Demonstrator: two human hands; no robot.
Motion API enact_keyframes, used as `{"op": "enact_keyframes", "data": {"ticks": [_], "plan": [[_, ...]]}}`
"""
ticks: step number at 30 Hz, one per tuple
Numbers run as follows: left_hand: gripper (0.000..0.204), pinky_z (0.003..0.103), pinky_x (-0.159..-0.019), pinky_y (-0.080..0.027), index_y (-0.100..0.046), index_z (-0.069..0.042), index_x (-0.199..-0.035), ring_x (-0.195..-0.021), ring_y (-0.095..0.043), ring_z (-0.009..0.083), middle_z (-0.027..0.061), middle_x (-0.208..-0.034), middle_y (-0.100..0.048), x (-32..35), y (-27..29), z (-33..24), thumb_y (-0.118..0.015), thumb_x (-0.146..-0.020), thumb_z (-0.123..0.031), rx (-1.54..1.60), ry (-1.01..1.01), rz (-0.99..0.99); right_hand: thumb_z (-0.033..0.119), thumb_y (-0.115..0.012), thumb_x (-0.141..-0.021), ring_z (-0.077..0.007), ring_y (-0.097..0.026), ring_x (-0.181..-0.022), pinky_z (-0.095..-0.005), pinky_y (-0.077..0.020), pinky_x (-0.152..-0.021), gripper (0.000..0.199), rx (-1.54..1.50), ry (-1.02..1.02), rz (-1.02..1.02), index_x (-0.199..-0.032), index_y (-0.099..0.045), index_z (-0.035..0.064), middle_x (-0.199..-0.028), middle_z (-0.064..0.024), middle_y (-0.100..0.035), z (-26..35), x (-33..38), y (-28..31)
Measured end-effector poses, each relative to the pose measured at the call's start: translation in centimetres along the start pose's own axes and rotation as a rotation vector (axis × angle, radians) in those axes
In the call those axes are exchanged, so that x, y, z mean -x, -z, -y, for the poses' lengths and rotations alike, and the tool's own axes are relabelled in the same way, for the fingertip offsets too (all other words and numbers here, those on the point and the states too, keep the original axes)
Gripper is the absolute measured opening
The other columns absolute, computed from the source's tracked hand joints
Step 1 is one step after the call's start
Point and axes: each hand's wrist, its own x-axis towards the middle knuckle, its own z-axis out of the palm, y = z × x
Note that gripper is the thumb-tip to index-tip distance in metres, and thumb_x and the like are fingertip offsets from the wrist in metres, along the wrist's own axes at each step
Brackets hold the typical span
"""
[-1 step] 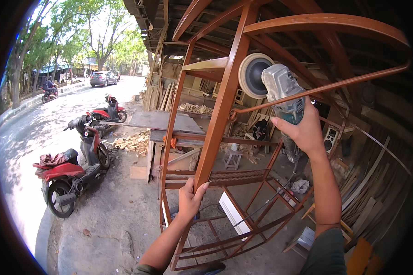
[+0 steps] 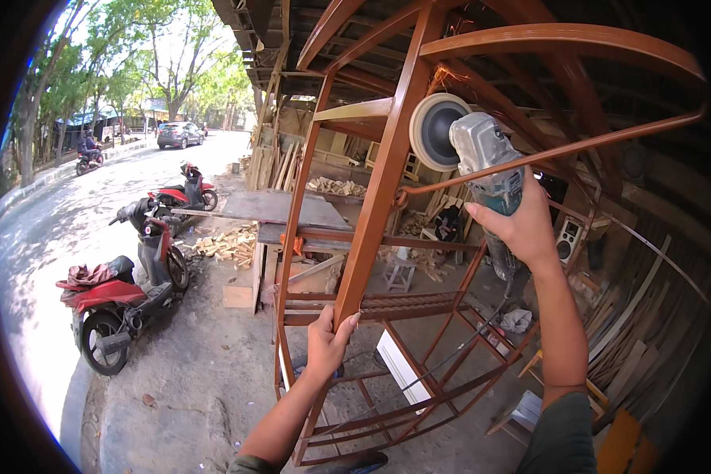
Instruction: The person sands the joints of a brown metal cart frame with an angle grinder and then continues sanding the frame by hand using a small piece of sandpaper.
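The fingers of the right hand (image 2: 529, 225) are curled round the body of an angle grinder (image 2: 486, 146), the thumb in sight and the other fingertips mostly hidden behind it. The fingers of the left hand (image 2: 328, 347) are wrapped closed round an upright post (image 2: 383, 182) of a brown frame (image 2: 561, 34). Up and left of the right fingers, the grinder's round disc (image 2: 434, 130) stands at that same post, well above the left fingers, with orange sparks (image 2: 449, 75) just over its rim. A dark cord (image 2: 470, 344) runs down below the right fingers. A white panel (image 2: 400, 365) lies right of the left fingers and lower. Farther off, above and left of the left fingers, is a grey counter (image 2: 280, 207) near scattered wood pieces (image 2: 229, 243); well out to their left stands a red motorbike (image 2: 114, 296), and farthest away, a car (image 2: 180, 134)
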Motion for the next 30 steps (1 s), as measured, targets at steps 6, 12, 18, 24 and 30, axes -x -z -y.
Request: {"op": "enact_keyframes", "data": {"ticks": [6,12,18,24,30], "plan": [[0.026,0.025,-0.052,-0.039,-0.059,0.0,-0.09,-0.06,-0.046,0.0049,-0.0002,-0.062,-0.052,-0.2,-0.2,0.0,-0.072,-0.097,-0.021,0.014,0.008,0.002,0.018,-0.085,-0.071,-0.0281,-0.07,-0.103,-0.039,-0.0519,-0.093,0.067,-0.006,-0.01,-0.017,-0.128,-0.056,-0.0005,-0.113,-0.0161,-0.071,-0.1,0.4,0.4],[0.026,0.025,-0.053,-0.037,-0.057,0.0,-0.09,-0.061,-0.042,0.0051,0.0,-0.062,-0.05,0.0,0.1,0.2,-0.072,-0.097,-0.021,0.031,-0.004,-0.014,0.019,-0.086,-0.072,-0.0292,-0.071,-0.102,-0.0395,-0.0516,-0.094,0.065,0.039,0.007,-0.008,-0.126,-0.056,-0.0009,-0.113,-0.0173,-0.071,0.1,-0.7,0.2],[0.026,0.025,-0.054,-0.038,-0.058,0.001,-0.091,-0.061,-0.043,0.0057,-0.0002,-0.063,-0.051,-0.1,0.1,0.0,-0.072,-0.097,-0.021,-0.003,-0.004,0.007,0.019,-0.087,-0.072,-0.0278,-0.07,-0.1,-0.0388,-0.0515,-0.094,0.063,-0.015,-0.021,-0.039,-0.124,-0.057,-0.0019,-0.111,-0.0169,-0.072,-0.6,-0.4,0.4],[0.025,0.026,-0.054,-0.039,-0.059,0.001,-0.094,-0.06,-0.045,0.0058,0.0,-0.062,-0.052,-0.1,0.1,0.1,-0.071,-0.097,-0.02,0.02,-0.015,-0.004,0.021,-0.087,-0.072,-0.0273,-0.07,-0.101,-0.0387,-0.0515,-0.094,0.064,-0.003,0.007,-0.018,-0.124,-0.057,-0.0013,-0.11,-0.0167,-0.072,0.5,-0.6,0.2],[0.024,0.025,-0.054,-0.039,-0.06,0.001,-0.094,-0.06,-0.045,0.0055,-0.0002,-0.062,-0.051,-0.1,0.1,-0.1,-0.071,-0.097,-0.02,0.013,0.011,0.001,0.022,-0.087,-0.072,-0.0275,-0.07,-0.102,-0.039,-0.0514,-0.095,0.067,-0.018,-0.031,-0.028,-0.126,-0.056,-0.0012,-0.112,-0.0171,-0.071,-0.6,-0.4,-0.3]]}}
